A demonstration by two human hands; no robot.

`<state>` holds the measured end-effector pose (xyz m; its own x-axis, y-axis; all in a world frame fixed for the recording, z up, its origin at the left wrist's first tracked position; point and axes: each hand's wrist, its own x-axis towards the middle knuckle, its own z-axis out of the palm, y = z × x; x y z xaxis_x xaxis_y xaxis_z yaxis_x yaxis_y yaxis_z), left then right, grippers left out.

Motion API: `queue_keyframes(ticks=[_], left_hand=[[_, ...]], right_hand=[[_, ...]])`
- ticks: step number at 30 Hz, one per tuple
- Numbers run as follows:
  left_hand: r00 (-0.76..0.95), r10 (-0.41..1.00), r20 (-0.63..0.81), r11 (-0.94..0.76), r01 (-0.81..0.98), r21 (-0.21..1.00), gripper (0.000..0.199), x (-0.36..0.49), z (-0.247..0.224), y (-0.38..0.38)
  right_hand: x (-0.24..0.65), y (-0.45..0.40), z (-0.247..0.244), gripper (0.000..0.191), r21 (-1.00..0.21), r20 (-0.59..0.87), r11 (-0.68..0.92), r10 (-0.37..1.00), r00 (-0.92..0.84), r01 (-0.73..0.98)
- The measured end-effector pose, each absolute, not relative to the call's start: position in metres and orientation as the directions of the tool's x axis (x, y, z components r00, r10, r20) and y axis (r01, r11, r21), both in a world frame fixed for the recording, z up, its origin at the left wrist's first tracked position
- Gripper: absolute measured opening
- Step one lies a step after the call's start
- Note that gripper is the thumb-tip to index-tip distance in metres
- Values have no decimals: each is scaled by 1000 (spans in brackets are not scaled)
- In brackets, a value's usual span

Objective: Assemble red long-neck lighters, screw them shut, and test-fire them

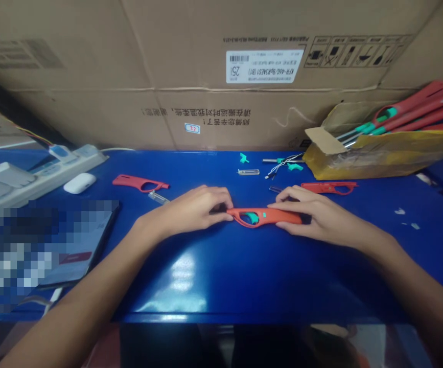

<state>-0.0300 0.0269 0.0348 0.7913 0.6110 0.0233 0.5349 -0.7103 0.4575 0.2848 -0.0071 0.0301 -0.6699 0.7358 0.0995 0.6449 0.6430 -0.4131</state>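
An orange-red lighter body (264, 216) with a green trigger inside its oval opening lies level between my hands, above the blue table (221, 286). My left hand (202, 208) pinches its narrow left end with thumb and fingers. Around the wider right end, my right hand (305, 212) has its thumb and fingers closed. Behind my left hand are a red casing half (139, 183) and a clear small tank (159, 198). Another red casing (330, 187) rests behind my right hand.
Green parts (243, 158), a clear tank (248, 172) and a metal rod with wires (282, 161) lie at the back. A yellow-taped box (382, 156) of red lighters stands back right. At left are a power strip (45, 176), white case (79, 183) and tablet (85, 250).
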Motion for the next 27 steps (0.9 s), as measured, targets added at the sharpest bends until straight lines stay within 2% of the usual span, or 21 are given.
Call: queue_keyframes(ticks=[6, 10, 13, 18, 20, 27], left_hand=[[799, 601, 21, -726, 534, 433, 21, -28, 34, 28], [772, 632, 61, -729, 566, 386, 36, -25, 31, 26], [751, 650, 116, -730, 574, 371, 49, -17, 29, 23], [723, 680, 123, -702, 592, 397, 51, -4, 27, 16], [735, 668, 116, -712, 586, 388, 49, -3, 25, 15], [798, 581, 163, -798, 518, 309, 39, -3, 17, 17]], right_hand=[[286, -6, 27, 37, -421, 109, 642, 737, -667, 640], [289, -4, 29, 36, -436, 146, 643, 740, -656, 629], [292, -3, 36, 33, -444, 208, 649, 746, -633, 618], [307, 2, 44, 19, -442, 388, 649, 760, -521, 619], [312, 5, 44, 19, -443, 424, 640, 767, -482, 628], [307, 7, 32, 22, -468, 274, 629, 771, -574, 621]])
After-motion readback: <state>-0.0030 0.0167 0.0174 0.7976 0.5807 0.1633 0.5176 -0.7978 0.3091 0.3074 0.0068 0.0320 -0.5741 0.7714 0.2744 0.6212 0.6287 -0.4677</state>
